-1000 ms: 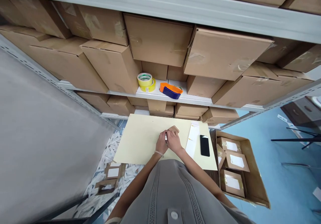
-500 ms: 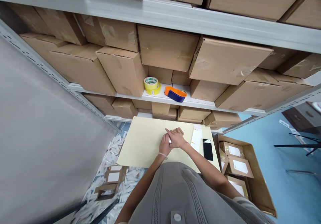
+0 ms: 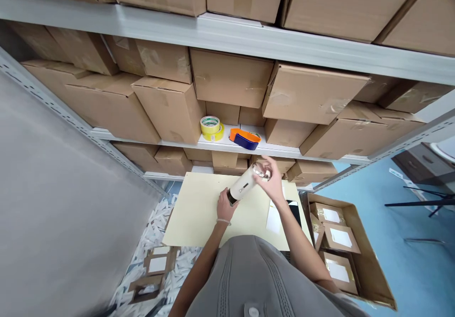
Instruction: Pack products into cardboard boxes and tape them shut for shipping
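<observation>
I hold a white cylinder (image 3: 244,187) with a shiny metal end tilted in the air above the pale yellow table (image 3: 199,208). My left hand (image 3: 224,206) is closed round its dark lower end. My right hand (image 3: 273,182) grips the shiny upper end. A white paper strip (image 3: 274,221) and a black phone (image 3: 295,208) lie on the table to the right, partly hidden by my right forearm.
Cardboard boxes fill the grey shelves ahead. Yellow tape rolls (image 3: 211,127) and an orange-blue tape dispenser (image 3: 244,138) sit on the middle shelf. An open carton (image 3: 369,260) with small labelled boxes stands on the floor at right. Paper scraps and flat boxes (image 3: 156,265) lie on the floor at left.
Both hands were together low on the table over a small brown box. Now they are lifted apart, holding a white cylinder tilted up; the brown box is out of sight.
</observation>
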Demonstrator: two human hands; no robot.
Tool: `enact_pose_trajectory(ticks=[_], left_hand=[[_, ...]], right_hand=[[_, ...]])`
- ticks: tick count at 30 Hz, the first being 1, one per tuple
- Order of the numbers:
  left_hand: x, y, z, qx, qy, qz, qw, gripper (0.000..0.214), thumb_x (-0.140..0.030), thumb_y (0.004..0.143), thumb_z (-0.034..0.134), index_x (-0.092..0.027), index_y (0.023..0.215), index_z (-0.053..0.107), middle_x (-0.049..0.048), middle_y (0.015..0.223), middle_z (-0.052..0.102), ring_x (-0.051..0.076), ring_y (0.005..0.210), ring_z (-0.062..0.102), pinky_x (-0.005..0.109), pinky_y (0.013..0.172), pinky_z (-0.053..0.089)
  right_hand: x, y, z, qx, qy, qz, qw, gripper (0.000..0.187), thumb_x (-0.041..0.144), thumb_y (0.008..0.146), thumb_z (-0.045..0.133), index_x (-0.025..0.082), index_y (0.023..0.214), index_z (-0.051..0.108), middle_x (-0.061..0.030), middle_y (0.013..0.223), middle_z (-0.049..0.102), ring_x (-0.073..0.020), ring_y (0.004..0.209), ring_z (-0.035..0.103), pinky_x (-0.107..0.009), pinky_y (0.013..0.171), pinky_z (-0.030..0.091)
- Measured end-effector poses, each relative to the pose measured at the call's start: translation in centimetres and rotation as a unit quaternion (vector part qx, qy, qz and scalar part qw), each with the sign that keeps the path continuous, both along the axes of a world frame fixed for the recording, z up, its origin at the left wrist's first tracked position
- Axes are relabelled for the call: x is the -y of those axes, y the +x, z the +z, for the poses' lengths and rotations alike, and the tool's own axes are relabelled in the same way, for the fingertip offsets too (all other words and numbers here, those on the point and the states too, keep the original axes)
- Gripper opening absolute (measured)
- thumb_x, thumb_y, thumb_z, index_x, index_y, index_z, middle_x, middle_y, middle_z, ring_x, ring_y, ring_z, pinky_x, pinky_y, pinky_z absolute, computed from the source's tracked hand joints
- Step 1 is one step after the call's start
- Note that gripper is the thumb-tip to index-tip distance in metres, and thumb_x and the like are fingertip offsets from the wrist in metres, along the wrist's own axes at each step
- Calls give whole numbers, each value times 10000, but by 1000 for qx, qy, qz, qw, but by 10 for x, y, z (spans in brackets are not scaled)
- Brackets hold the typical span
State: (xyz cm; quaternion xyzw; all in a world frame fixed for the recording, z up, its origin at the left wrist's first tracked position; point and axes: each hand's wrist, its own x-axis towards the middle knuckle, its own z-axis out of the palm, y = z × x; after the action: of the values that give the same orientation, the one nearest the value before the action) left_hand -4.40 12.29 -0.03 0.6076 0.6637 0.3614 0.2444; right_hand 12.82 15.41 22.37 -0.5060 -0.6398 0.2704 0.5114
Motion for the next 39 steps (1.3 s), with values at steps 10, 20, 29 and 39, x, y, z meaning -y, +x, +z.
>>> enact_pose_trajectory(ticks=[10, 20, 29, 39], left_hand=[[-16, -28, 46, -58, -137, 43, 988, 954, -296, 676, 836, -141, 1442, 290, 257, 1489, 360, 418, 1442, 341, 629, 1165, 249], [19, -47, 224, 136, 267, -149, 942, 1023, -462, 742, 818, -343, 1527, 172, 189, 1573, 233, 337, 1435, 383, 494, 1087, 454], [31, -12, 257, 331, 282, -2, 901, 567, -351, 752, 808, -273, 1233, 518, 71, 1195, 548, 221, 979, 675, 335, 712, 619], [35, 13, 269, 821, -295, -80, 483, 349, -415, 997, 409, -130, 1154, 536, 90, 888, 607, 15, 426, 438, 102, 338, 402]], right_hand=[[-27, 6, 56, -334, -95, -60, 936, 470, 502, 636, 772, 242, 1008, 649, 10, 892, 616, -140, 721, 559, -242, 580, 470], [-35, -25, 84, -405, -121, 25, 906, 477, 552, 686, 754, 243, 1039, 666, 16, 846, 634, -140, 714, 599, -248, 592, 520], [-28, -34, 79, -363, -94, 94, 922, 668, 779, 769, 573, 250, 1174, 625, -69, 1092, 700, -253, 973, 679, -369, 790, 568], [-13, -39, 42, -404, -155, 275, 858, 906, 843, 637, 626, 222, 1295, 559, -147, 1218, 688, -360, 1131, 656, -505, 857, 546]])
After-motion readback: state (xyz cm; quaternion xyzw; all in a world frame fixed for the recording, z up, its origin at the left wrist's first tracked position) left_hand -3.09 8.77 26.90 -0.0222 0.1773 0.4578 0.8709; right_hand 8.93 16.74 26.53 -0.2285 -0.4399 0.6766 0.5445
